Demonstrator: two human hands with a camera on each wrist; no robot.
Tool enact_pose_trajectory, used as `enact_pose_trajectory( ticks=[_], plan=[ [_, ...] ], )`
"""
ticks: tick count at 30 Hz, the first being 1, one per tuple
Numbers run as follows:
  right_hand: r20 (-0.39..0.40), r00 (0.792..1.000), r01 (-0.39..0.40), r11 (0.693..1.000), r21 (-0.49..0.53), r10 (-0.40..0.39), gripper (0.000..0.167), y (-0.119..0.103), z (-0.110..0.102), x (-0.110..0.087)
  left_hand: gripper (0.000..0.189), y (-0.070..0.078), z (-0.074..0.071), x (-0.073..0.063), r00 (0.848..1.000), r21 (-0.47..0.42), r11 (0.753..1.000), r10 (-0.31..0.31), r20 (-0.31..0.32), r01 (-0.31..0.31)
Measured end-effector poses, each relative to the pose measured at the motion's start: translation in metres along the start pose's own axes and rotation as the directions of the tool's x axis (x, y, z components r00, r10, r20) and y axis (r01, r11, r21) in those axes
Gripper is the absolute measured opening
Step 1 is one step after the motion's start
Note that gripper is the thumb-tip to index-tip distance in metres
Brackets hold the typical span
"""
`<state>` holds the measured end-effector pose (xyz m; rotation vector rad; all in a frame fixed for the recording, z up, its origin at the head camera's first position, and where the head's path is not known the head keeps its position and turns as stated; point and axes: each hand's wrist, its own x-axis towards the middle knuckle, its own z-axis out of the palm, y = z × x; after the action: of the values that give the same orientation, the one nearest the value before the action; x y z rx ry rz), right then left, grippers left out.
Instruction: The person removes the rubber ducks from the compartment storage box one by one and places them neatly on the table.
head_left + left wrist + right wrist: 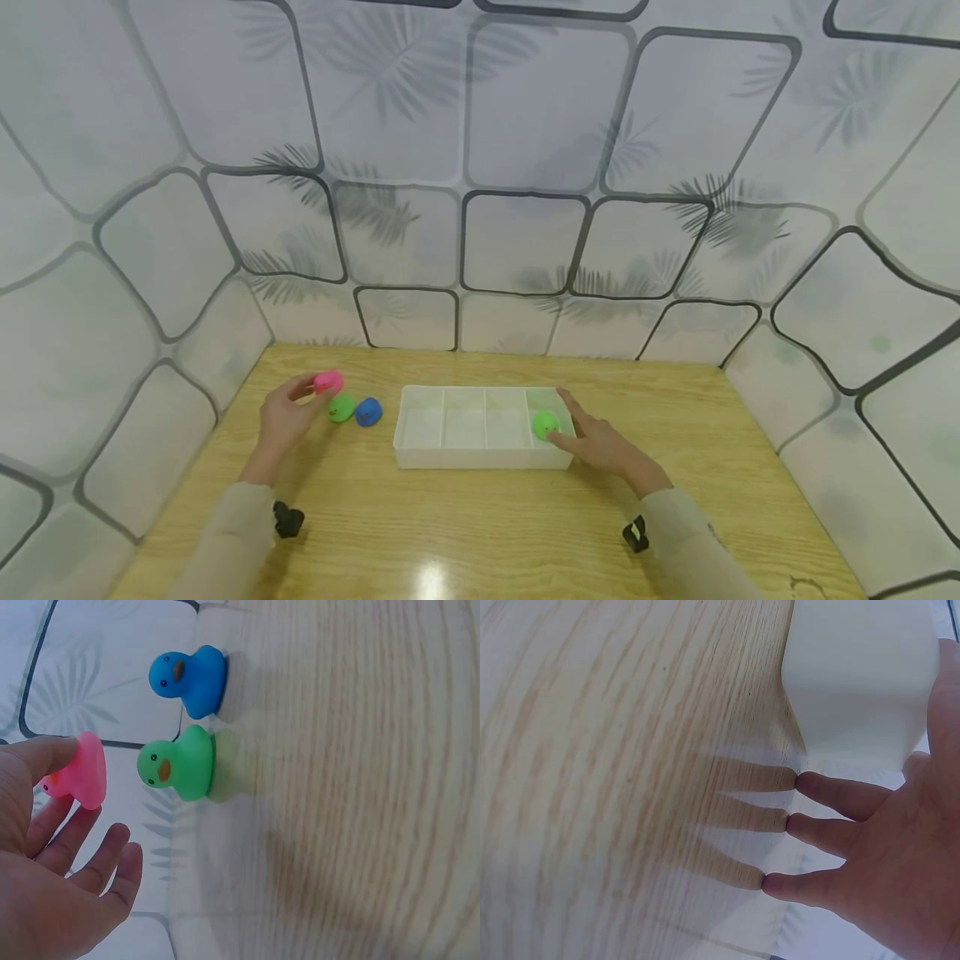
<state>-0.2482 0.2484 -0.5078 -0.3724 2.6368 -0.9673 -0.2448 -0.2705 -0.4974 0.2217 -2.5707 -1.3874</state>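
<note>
In the left wrist view my left hand (67,877) pinches a pink rubber duck (91,772) between thumb and fingertips, above the table. Beneath it a green rubber duck (184,765) and a blue rubber duck (196,682) stand side by side on the wood. My right hand (603,446) spreads around the right end of a white divided box (480,459). Its thumb reaches over the rim beside a bright green duck (544,424) in the rightmost compartment, while the forefinger lies along the back corner. Three straight fingers (821,887) touch down near the tabletop in the right wrist view.
The wooden table (465,533) ends at a patterned wall covering (525,250) at the back and both sides. Thin dividers split the box into several compartments. A small black device (288,520) sits at the left wrist, another black device (636,534) at the right.
</note>
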Motion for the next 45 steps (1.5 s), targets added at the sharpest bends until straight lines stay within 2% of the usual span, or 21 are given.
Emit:
enact_pose_trajectory(
  ticks=[6,26,34,45],
  plan=[
    [0.001,1.0,0.002,1.0,-0.002,-0.002,0.095,0.001,0.0,0.0,0.062,-0.006,-0.002,0.0,0.999,-0.021,0.999,-0.035,0.017,0.035],
    [-0.002,1.0,0.002,1.0,0.0,-0.002,0.095,0.002,0.001,0.001,0.064,-0.023,-0.006,-0.001,0.989,-0.007,0.99,-0.138,0.047,0.139],
    [-0.003,1.0,0.0,1.0,-0.005,0.0,0.095,0.003,0.002,0.002,0.066,-0.033,-0.004,0.0,0.995,0.05,0.994,-0.096,0.028,0.094],
    [0.014,1.0,-0.007,1.0,-0.005,0.007,0.094,0.0,0.001,0.0,0.069,-0.04,-0.003,0.0,0.995,0.1,0.992,-0.086,0.048,0.081]
  ],
)
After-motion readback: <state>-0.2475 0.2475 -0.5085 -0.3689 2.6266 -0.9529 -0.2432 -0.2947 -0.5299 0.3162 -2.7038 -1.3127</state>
